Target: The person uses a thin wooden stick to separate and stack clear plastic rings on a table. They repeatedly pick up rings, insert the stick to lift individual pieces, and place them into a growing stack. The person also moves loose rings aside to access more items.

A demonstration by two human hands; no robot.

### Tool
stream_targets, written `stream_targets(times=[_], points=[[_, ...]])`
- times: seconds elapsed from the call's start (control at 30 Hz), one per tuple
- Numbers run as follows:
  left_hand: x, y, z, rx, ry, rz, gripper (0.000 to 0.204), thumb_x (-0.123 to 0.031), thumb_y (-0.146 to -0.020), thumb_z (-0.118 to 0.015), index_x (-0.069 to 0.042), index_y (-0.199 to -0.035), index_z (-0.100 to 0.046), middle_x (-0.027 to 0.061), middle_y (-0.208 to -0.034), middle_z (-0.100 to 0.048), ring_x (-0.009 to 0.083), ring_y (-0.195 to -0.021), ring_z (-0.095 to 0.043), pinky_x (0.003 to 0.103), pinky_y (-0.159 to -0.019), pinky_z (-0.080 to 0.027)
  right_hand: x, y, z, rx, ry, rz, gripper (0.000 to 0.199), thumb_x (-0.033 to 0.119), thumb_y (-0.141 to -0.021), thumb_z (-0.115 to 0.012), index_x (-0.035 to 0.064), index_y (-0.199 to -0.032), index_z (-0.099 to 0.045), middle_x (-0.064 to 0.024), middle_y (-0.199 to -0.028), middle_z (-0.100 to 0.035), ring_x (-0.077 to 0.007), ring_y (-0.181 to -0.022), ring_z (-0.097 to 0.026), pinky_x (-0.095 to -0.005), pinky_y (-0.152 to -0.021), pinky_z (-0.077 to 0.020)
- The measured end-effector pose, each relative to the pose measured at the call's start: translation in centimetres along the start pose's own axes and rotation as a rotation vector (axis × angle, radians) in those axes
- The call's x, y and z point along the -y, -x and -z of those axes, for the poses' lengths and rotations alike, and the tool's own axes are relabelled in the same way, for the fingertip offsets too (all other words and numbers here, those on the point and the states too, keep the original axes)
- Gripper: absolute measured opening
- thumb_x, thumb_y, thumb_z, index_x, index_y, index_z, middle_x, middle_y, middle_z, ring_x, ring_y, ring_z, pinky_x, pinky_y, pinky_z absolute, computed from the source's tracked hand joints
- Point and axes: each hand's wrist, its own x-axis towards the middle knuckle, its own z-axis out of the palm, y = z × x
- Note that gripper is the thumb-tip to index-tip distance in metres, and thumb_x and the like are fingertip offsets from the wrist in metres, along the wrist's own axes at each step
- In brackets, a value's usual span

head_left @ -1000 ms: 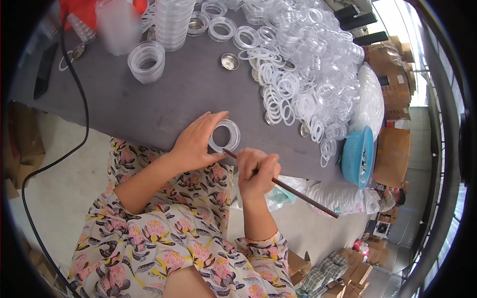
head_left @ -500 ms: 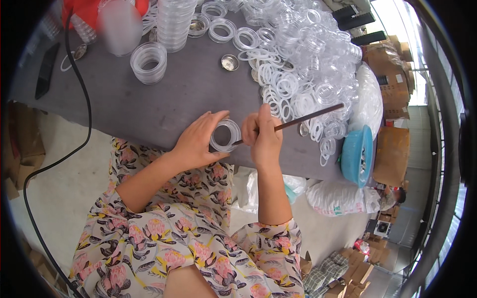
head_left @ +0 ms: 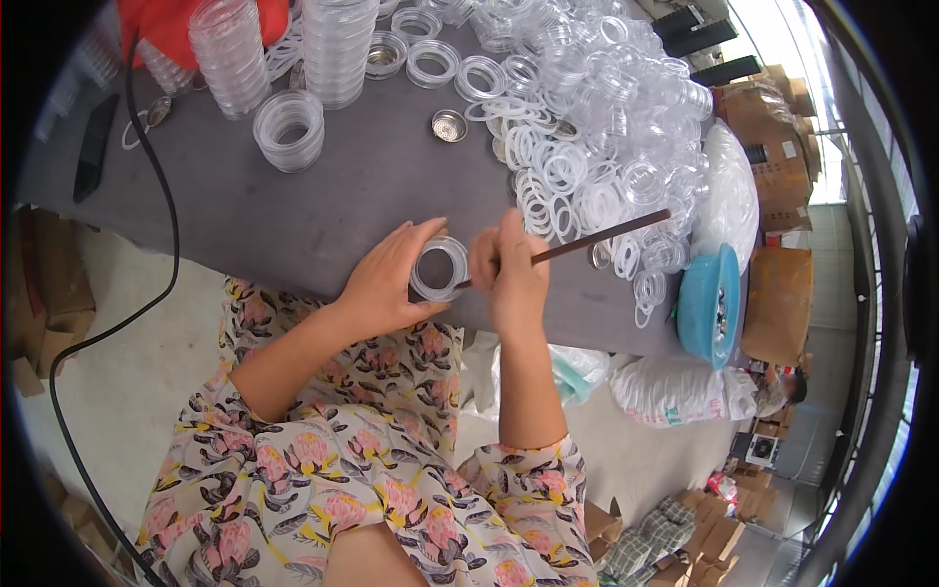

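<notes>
Working at the near edge of a grey table (head_left: 293,215), a person in a flowered garment handles a small clear plastic jar (head_left: 439,268) with both bare hands. At far left, a black cable (head_left: 156,176) runs off the table and curves down toward the floor, and a dark flat object (head_left: 93,147) lies near the table's left end. Tall stacks of clear containers (head_left: 337,44) stand along the far edge, with a shorter stack of clear rings (head_left: 289,130) just in front of them.

Left hand (head_left: 386,284) is curled about the jar, thumb below and fingers over its left side, gripping it just above the table edge with its round mouth facing the camera. Right hand (head_left: 509,279) is closed round a thin brown stick (head_left: 577,245), whose near end meets the jar's right rim while the far end slants up and to the right over the table.

Beyond the stick, a large heap of loose clear rings and lids (head_left: 597,127) covers the table's right half, and a small metal cup (head_left: 449,124) sits beside it. A blue bowl (head_left: 709,303) rests tilted at the right corner, with cardboard boxes (head_left: 773,303) behind it.
</notes>
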Motion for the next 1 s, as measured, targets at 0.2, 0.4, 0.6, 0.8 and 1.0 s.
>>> stream_targets(times=[0.2,0.4,0.6,0.8,1.0], points=[[0.5,-2.9,1.6,-0.036,-0.134,-0.116,0.074,-0.019,-0.067,-0.075,-0.004,-0.130,-0.039,0.0156,-0.125,-0.049,0.0314,-0.116,-0.048,0.040,-0.100,-0.037,-2.2,0.1,1.1,-0.231,-0.691,0.209,0.058,0.039,-0.099,-0.024,0.0132,-0.047,-0.025,0.0018,-0.042,-0.021,-0.0106,-0.037,-0.015,-0.0252,-0.037,-0.0145],[4.2,-11.2,2.6,-0.183,-0.143,-0.128,0.053,-0.015,-0.078,-0.062,-0.001,-0.125,-0.043,0.0170,-0.126,-0.048,0.0326,-0.119,-0.044,0.042,-0.103,-0.031,-7.1,1.7,5.8,-0.331,-1.064,0.076,0.058,0.040,-0.099,-0.024,0.0153,-0.047,-0.025,0.0025,-0.041,-0.021,-0.0091,-0.036,-0.015,-0.0232,-0.035,-0.0123],[8.4,-19.2,2.8,-0.149,-0.998,0.032,0.037,-0.012,-0.081,-0.055,-0.004,-0.117,-0.050,0.0105,-0.112,-0.058,0.0258,-0.114,-0.049,0.050,-0.103,-0.029,-9.8,2.7,5.9,-0.196,-1.263,0.054,0.058,0.040,-0.099,-0.024,0.0142,-0.047,-0.026,0.0015,-0.041,-0.022,-0.0098,-0.036,-0.017,-0.0231,-0.034,-0.0147],[7.3,-16.6,2.7,-0.382,-0.698,-0.192,0.033,-0.013,-0.080,-0.059,-0.010,-0.113,-0.055,0.0076,-0.108,-0.060,0.0239,-0.112,-0.050,0.049,-0.101,-0.030,-9.4,0.5,4.2,-0.349,-1.243,0.127,0.059,0.042,-0.099,-0.024,0.0132,-0.048,-0.027,0.0004,-0.042,-0.024,-0.0110,-0.038,-0.017,-0.0245,-0.036,-0.0148],[0.7,-6.5,5.9,0.183,-0.063,-0.190,0.045,-0.020,-0.072,-0.070,-0.010,-0.114,-0.057,0.0137,-0.130,-0.046,0.0324,-0.124,-0.040,0.044,-0.102,-0.033,-6.8,-1.4,3.2,-0.352,-1.034,0.184,0.059,0.042,-0.099,-0.024,0.0140,-0.047,-0.025,0.0003,-0.042,-0.023,-0.0112,-0.039,-0.015,-0.0257,-0.038,-0.0115]])
